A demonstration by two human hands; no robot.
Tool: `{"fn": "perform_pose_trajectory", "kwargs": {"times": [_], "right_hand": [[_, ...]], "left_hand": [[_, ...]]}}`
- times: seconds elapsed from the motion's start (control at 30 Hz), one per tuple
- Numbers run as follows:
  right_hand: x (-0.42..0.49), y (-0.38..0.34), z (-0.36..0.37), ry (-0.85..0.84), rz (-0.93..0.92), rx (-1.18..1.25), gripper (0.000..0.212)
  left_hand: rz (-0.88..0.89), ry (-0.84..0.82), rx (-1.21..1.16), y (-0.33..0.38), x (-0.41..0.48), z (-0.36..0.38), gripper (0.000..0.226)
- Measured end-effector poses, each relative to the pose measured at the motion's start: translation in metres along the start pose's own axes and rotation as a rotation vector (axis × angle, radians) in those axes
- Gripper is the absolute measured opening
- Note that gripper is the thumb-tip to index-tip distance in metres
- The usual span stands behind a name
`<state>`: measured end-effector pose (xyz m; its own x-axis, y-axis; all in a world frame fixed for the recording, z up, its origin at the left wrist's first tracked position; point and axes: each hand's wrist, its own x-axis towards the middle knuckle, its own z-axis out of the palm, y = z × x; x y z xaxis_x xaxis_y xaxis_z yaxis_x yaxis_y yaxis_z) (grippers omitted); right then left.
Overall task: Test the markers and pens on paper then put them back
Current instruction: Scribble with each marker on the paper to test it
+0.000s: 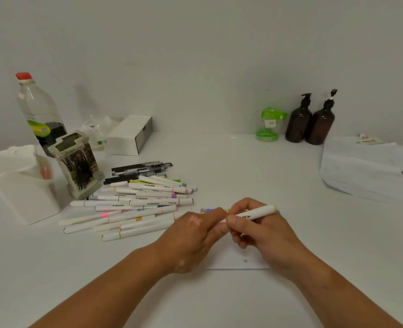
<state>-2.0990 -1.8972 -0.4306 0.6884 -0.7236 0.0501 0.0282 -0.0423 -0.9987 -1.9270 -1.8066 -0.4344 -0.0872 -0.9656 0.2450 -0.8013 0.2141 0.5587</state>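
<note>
My right hand (257, 229) grips a white marker (254, 213) with a yellow end band, held level over a sheet of paper (236, 262). My left hand (195, 235) pinches the marker's left end, which its fingers hide. Coloured scribbles (206, 210) show on the paper just beyond my hands. A pile of white markers (134, 204) lies to the left, with several black pens (141, 170) behind it. A decorated pen holder (77, 164) stands at the pile's left end.
A white bin (18, 183) stands at far left, a clear bottle with red cap (37, 110) and a white box (130, 134) behind. A green jar (270, 124) and two brown pump bottles (311, 119) stand at the back right, stacked paper (366, 166) at right.
</note>
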Motion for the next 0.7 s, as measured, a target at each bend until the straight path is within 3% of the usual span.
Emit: {"fn": "perform_pose_trajectory", "kwargs": {"times": [0.13, 0.27, 0.37, 0.5, 0.7], "right_hand": [[0.018, 0.007, -0.004, 0.103, -0.023, -0.017, 0.016], [0.035, 0.011, -0.019, 0.302, -0.030, 0.133, 0.004], [0.041, 0.015, -0.024, 0.230, 0.019, 0.041, 0.022], [0.040, 0.024, -0.018, 0.168, 0.066, -0.028, 0.012], [0.030, 0.034, -0.016, 0.211, 0.023, -0.359, 0.007]], "left_hand": [[-0.025, 0.034, 0.004, -0.017, 0.014, 0.005, 0.034], [-0.039, -0.072, 0.243, -0.039, 0.013, 0.008, 0.080], [-0.015, -0.097, 0.364, -0.041, 0.019, 0.017, 0.082], [-0.013, -0.029, 0.463, -0.044, 0.028, 0.024, 0.087], [-0.069, -0.025, 0.435, -0.049, 0.028, 0.025, 0.089]]}}
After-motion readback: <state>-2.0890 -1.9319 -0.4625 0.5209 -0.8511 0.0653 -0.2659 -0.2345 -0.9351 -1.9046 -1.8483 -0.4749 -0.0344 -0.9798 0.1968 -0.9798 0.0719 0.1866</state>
